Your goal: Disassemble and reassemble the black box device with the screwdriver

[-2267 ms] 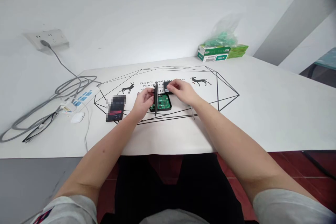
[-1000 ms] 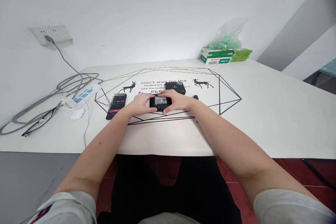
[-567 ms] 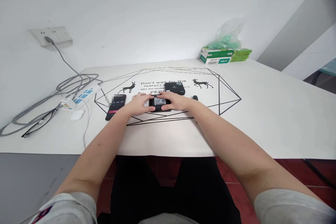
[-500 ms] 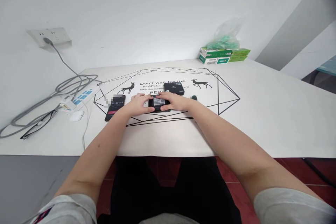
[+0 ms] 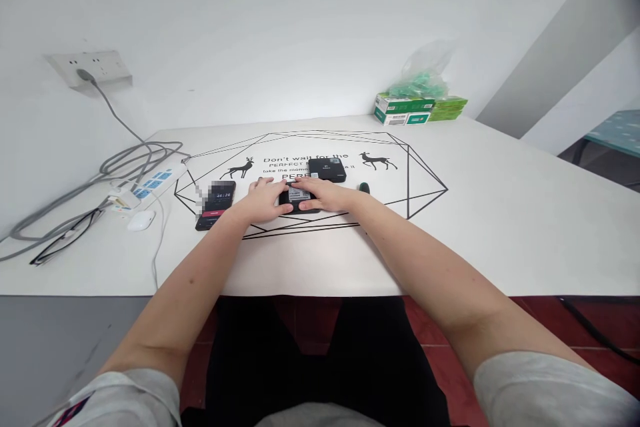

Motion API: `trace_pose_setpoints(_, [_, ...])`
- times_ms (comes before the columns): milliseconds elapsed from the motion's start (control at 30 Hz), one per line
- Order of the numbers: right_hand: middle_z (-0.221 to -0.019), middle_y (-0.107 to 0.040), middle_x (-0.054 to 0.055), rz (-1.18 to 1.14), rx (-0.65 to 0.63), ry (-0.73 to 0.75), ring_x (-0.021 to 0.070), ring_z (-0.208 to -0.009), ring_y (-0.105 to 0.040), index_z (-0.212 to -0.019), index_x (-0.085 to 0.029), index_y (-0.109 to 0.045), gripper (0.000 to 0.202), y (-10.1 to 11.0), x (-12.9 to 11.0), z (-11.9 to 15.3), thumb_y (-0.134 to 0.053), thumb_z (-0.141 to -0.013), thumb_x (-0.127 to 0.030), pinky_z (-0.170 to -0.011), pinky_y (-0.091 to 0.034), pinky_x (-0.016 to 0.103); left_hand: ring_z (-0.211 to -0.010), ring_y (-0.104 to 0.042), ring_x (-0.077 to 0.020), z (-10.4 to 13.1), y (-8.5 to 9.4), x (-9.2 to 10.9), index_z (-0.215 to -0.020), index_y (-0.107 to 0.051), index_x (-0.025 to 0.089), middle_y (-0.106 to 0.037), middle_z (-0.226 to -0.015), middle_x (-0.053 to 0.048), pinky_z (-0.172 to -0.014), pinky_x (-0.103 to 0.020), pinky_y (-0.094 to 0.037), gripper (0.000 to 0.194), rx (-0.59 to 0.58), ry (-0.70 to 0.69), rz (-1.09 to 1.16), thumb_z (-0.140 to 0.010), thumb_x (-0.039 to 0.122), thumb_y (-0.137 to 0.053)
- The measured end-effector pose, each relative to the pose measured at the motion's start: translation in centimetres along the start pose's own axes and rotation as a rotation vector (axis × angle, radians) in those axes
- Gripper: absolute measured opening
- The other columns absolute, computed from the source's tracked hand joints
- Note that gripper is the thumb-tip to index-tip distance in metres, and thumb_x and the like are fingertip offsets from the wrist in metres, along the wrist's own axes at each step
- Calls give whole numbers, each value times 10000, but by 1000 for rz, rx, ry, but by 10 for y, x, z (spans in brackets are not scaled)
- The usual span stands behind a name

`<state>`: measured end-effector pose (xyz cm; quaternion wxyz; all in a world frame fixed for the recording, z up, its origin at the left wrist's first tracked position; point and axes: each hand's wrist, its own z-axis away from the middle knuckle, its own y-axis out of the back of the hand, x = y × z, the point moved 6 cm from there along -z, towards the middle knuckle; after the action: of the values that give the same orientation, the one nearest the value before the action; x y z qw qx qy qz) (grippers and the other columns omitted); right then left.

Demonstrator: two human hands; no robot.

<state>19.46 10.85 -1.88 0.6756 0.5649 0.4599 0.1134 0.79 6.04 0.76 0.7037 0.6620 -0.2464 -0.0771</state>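
Both of my hands are on a black rectangular device with a printed label (image 5: 299,194), which looks like a hard drive lying flat on the table. My left hand (image 5: 265,203) holds its left side, thumb along the near edge and fingertips at the far edge. From the right, my right hand (image 5: 327,195) grips it, its thumb on the near part and its fingers reaching over the far edge. Just behind lies a flat black case (image 5: 327,169) with a small sticker. Beside my right wrist, a dark green handle (image 5: 365,187) shows partly, the rest hidden by the forearm.
A phone (image 5: 216,205) showing a timer lies left of my hands. Further left are a power strip (image 5: 159,180), coiled grey cable, a white earbud case (image 5: 141,220) and glasses (image 5: 67,237). Green boxes (image 5: 404,107) topped by a plastic bag (image 5: 423,77) stand against the wall.
The view has shifted slightly, so everything sits a little further left. My hands keep their hold on the hard drive with no clear movement. The phone timer has advanced.
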Motion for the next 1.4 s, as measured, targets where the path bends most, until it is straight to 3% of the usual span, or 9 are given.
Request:
trace_pose_setpoints(267, [-1789, -463, 186, -23, 13, 28, 406, -1683, -421, -1659, -220, -546, 774, 5, -11, -2, -653, -1017, -638, -1387, -327, 634, -1478, -486, -420, -2, -1, -12, -1470, -658, 254, -689, -1447, -149, -1249, -646, -389, 526, 60, -8, 73, -992, 468, -604])
trace_pose_setpoints(367, [-1617, -661, 175, -80, -37, 1, 387, -1489, -640, -1575, -200, -633, 761, 13, -11, 5, -809, -910, -527, -1289, -490, 564, -1453, -527, -384, 2, -4, -17, -1541, -644, 259, -621, -1497, -154, -1277, -600, -398, 569, 74, 10, 113, -982, 358, -603])
trace_pose_setpoints(533, [-1577, -710, 97, -125, -15, -163, 357, -1433, -685, -1522, -266, -684, 788, 32, -8, 30, -912, -788, -437, -1251, -528, 497, -1496, -477, -383, 0, -3, -18, -1515, -671, 228, -654, -1492, -157, -1294, -608, -355, 543, 175, -4, 25, -978, 245, -594])
trace_pose_setpoints(667, [-1347, -826, 99, 20, 277, -362, 342, -1283, -749, -1260, -245, -809, 396, 69, 1, 49, -806, -892, -390, -1158, -571, 480, -1406, -500, -416, -5, 3, -25, -1135, -837, 258, -744, -1378, -130, -1229, -664, -361, 267, 231, 29, -21, -996, 277, -610])
trace_pose_setpoints(767, [-1223, -823, 212, 229, 516, -794, 383, -1184, -767, -1183, -169, -796, 411, 106, 28, 80, -565, -1052, -483, -992, -616, 501, -1373, -508, -414, -5, 4, -28, -1024, -865, 283, -765, -1334, -113, -1192, -667, -373, 259, 219, 27, -23, -997, 280, -608])
trace_pose_setpoints(833, [-1124, -823, 246, 294, 383, -990, 404, -1124, -780, -1160, -137, -787, 494, 112, 48, 96, -605, -1028, -577, -949, -623, 511, -1358, -513, -410, -5, 3, -27, -1023, -871, 291, -773, -1309, -111, -1178, -664, -380, 266, 212, 26, -32, -995, 294, -606])
trace_pose_setpoints(900, [-910, -820, 204, 218, 64, -1080, 383, -952, -799, -1027, -160, -803, 554, 100, 65, 105, -635, -993, -687, -923, -631, 528, -1347, -515, -406, -6, 3, -26, -1017, -869, 296, -780, -1290, -110, -1167, -661, -386, 261, 209, 26, -41, -995, 322, -610])
trace_pose_setpoints(1100, [-828, -812, 129, -94, -85, -900, 257, -732, -778, -873, -194, -767, 438, 67, 63, 90, -828, -886, -627, -806, -652, 424, -1323, -518, -407, -12, 1, -25, -960, -839, 261, -780, -1229, -138, -1140, -644, -400, 242, 218, 47, -81, -1006, 357, -622])
trace_pose_setpoints(1400, [-1325, -769, 301, 236, 88, -777, 475, -1185, -763, -1357, -113, -710, 600, 69, 48, 71, -761, -930, -532, -947, -626, 587, -1314, -537, -403, -15, -2, -25, -985, -807, 256, -773, -1213, -141, -1116, -619, -408, 242, 194, 47, -129, -1042, 323, -581])
